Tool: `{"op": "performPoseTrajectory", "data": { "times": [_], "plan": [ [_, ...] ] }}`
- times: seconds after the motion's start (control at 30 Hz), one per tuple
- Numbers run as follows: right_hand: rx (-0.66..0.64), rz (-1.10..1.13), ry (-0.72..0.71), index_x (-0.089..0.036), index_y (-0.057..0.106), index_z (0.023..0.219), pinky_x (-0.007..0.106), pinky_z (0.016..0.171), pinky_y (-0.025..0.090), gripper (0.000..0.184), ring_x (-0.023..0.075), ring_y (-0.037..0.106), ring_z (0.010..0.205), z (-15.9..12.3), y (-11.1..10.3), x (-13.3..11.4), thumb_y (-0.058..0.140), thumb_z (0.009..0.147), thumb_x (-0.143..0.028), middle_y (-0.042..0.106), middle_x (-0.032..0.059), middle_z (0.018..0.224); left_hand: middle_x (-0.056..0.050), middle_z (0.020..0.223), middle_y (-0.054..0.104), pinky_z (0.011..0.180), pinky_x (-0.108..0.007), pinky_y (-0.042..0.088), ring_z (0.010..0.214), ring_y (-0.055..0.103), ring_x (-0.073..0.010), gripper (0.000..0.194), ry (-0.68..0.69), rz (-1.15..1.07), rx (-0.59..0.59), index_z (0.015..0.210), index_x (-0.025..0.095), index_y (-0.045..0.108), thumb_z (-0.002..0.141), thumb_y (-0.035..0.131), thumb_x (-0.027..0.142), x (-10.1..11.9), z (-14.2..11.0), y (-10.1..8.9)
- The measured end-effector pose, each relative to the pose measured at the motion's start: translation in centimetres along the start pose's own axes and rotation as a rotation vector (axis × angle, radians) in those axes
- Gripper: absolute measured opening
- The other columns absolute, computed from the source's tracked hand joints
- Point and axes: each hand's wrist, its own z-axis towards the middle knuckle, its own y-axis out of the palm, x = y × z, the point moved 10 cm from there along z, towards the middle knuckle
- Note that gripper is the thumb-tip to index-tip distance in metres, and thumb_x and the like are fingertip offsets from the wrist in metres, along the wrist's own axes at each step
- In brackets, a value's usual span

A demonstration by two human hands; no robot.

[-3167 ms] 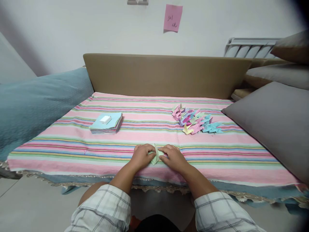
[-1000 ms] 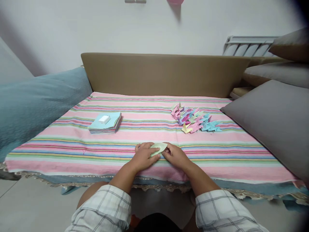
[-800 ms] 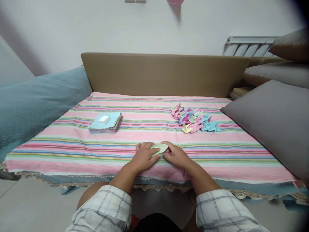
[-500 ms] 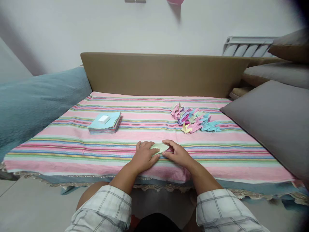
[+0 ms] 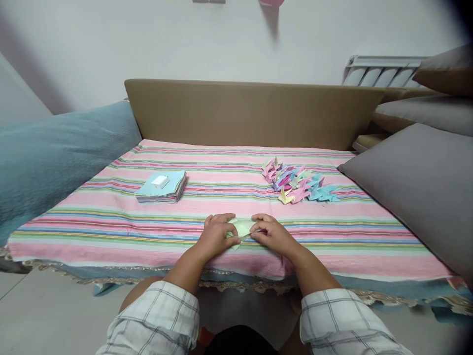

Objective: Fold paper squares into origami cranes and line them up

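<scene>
A pale green sheet of origami paper (image 5: pixel 243 227), partly folded, lies between my hands near the front of the striped cloth. My left hand (image 5: pixel 219 233) grips its left side, thumb and forefinger closed on the lower edge. On the opposite side my right hand (image 5: pixel 270 231) pinches the paper's right end. A small green flap shows below the left thumb. My fingers hide both ends of the sheet.
On the striped cloth (image 5: pixel 207 162) a stack of coloured paper (image 5: pixel 162 192) bears a small white box (image 5: pixel 160 182) at left. Folded paper cranes (image 5: pixel 295 182) are heaped at right. Grey cushions (image 5: pixel 417 182) border the right, a blue armrest (image 5: pixel 74 148) the left.
My left hand has shifted slightly left and its fingers now pinch instead of lying over the paper. The green paper has opened up, with a flap showing below. My right hand has barely moved.
</scene>
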Motion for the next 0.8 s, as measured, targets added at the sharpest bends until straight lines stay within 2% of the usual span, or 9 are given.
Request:
{"op": "performPoseTrajectory", "data": {
  "times": [0.17,0.37,0.5,0.57,0.67,0.8],
  "plan": [
    [-0.024,-0.020,-0.013,-0.024,0.071,0.096,0.041,0.103,0.034,0.025,0.0254,0.043,0.123,0.1,0.4,-0.4,0.069,0.070,-0.022,0.045,0.0094,0.132,0.000,0.130,0.054,0.105,-0.055,0.020,0.120,0.045,-0.0265,0.008,0.001,0.011,-0.018,0.077,0.030,0.071,0.071,0.071,0.036,-0.2,0.0,0.3],
    [-0.088,-0.060,-0.026,-0.026,0.074,0.086,0.044,0.105,0.030,0.014,0.0271,0.037,0.127,0.2,0.8,-0.7,0.069,0.073,-0.029,0.041,0.0086,0.137,0.000,0.128,0.056,0.104,-0.056,0.020,0.118,0.047,-0.0261,0.008,-0.005,0.023,-0.020,0.076,0.029,0.071,0.071,0.071,0.036,-0.2,0.1,0.4],
    [-0.113,-0.083,-0.077,-0.028,0.071,0.100,0.045,0.107,0.028,0.029,0.0281,0.031,0.131,0.5,1.1,-1.0,0.071,0.071,-0.033,0.034,0.0084,0.143,0.000,0.127,0.057,0.104,-0.056,0.019,0.117,0.048,-0.0257,0.008,-0.004,0.016,-0.019,0.077,0.029,0.070,0.071,0.070,0.035,-0.2,0.1,0.3],
    [-0.145,-0.096,-0.102,-0.029,0.072,0.099,0.046,0.107,0.027,0.028,0.0281,0.027,0.133,0.6,1.5,-1.1,0.071,0.071,-0.034,0.032,0.0069,0.145,0.000,0.126,0.057,0.104,-0.056,0.019,0.117,0.048,-0.0253,0.008,-0.003,0.011,-0.020,0.076,0.029,0.070,0.072,0.070,0.035,-0.1,0.1,0.3],
    [-0.177,-0.114,-0.086,-0.026,0.074,0.087,0.045,0.107,0.027,0.016,0.0277,0.027,0.133,0.8,1.7,-1.0,0.068,0.074,-0.034,0.035,0.0072,0.144,0.000,0.125,0.058,0.104,-0.056,0.019,0.116,0.049,-0.0248,0.008,-0.004,0.009,-0.024,0.075,0.028,0.070,0.073,0.068,0.036,-0.1,0.2,0.4],
    [-0.179,-0.097,-0.041,-0.022,0.074,0.083,0.043,0.106,0.029,0.018,0.0270,0.032,0.131,0.8,1.3,-0.9,0.064,0.077,-0.035,0.042,0.0110,0.139,0.000,0.123,0.059,0.104,-0.056,0.018,0.115,0.049,-0.0252,0.009,-0.016,0.014,-0.027,0.075,0.027,0.069,0.071,0.070,0.036,-0.3,0.2,0.5]
  ]
}}
